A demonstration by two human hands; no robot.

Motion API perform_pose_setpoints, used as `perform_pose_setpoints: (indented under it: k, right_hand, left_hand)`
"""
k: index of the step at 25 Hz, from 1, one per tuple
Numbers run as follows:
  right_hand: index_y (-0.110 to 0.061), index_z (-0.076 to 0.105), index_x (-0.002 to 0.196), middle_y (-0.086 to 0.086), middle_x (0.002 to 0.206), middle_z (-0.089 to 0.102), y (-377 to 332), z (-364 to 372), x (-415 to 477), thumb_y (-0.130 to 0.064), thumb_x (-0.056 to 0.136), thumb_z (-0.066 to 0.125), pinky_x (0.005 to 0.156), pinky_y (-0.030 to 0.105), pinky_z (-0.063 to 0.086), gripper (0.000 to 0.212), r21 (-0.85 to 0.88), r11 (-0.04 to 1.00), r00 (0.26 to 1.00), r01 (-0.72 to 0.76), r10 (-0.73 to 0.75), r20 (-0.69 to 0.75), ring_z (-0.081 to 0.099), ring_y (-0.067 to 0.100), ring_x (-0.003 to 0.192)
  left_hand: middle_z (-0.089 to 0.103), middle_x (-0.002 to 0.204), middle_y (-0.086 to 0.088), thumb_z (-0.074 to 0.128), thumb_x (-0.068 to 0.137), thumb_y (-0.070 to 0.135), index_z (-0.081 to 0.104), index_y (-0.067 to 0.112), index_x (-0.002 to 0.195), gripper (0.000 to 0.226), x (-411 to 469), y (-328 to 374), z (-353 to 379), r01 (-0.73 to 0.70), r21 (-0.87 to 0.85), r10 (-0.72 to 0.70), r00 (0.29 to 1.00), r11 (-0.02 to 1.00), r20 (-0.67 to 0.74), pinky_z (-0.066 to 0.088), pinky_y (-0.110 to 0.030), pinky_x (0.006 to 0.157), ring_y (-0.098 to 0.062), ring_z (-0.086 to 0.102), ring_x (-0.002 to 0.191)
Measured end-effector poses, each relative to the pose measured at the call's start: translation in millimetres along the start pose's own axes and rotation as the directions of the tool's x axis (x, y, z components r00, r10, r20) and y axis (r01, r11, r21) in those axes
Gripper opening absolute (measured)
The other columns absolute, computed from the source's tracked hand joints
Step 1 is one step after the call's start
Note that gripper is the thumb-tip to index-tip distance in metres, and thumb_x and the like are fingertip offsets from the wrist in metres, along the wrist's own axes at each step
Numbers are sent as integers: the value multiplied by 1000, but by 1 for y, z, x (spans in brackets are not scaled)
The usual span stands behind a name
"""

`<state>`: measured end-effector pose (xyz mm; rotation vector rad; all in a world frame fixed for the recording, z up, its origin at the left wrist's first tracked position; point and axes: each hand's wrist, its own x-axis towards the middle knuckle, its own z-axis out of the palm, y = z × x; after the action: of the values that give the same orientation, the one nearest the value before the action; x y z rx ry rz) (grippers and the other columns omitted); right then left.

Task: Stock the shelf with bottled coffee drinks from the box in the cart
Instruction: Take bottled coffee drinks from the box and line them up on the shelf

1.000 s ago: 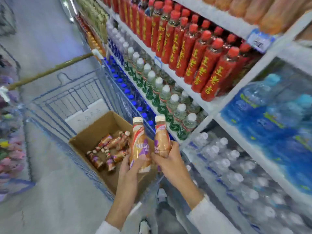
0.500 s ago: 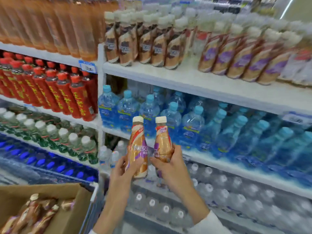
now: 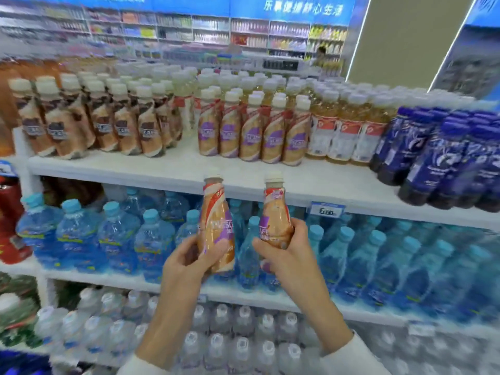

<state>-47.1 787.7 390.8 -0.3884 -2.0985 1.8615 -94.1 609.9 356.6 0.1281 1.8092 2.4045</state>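
I see my left hand (image 3: 186, 266) curled round the left coffee bottle (image 3: 215, 226), my right hand (image 3: 290, 257) round the right coffee bottle (image 3: 276, 217). The 2 tops stick up.

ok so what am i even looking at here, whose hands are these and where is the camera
There is no machine: a person wears a wide-angle camera on the head, so the picture looks forward and down at their own hands in a shop. The left hand grips the left coffee bottle, the right hand grips the right coffee bottle, both upright and capped. Above them a white shelf carries matching purple-label bottles, with brown-label bottles further left. Water bottles with blue caps fill the shelf below.
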Motion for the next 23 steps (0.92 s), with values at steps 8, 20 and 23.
perform_pose_setpoints:
  k: [8, 20, 23]
  right_hand:
    - [-24, 44, 119, 2, 96, 66, -61, -30, 98, -18, 72, 86, 61, 42, 63, 63, -39, 980, 967, 197, -200, -157, 67, 13, 59]
    - [-27, 32, 132, -6, 122, 59, -35, -23, 164, -20, 80, 84, 61, 10, 52, 74, -114, 981, 964, 154, -175, -198, 65, -11, 81]
    - [-30, 31, 131, -11, 122, 55, -33, -23, 160, -34, 72, 90, 75, 11, 49, 84, -178, 975, 946, 129, -175, -273, 61, -6, 97]
  left_hand:
    - [76, 94, 18, 96, 65, 21, 66, 26, 108, 53, 109, 68, 75, -330, 337, 290, 943, 882, 166, 53, -10, 59, 3, 72, 80]
    - [59, 103, 34, 91, 71, 35, 49, 52, 107, 58, 183, 41, 93, -388, 422, 312, 919, 819, 239, 43, 4, 63, 29, 56, 89]
    - [59, 107, 34, 92, 69, 39, 48, 49, 116, 65, 185, 40, 89, -395, 407, 306, 914, 824, 268, 45, 2, 65, 26, 56, 93]
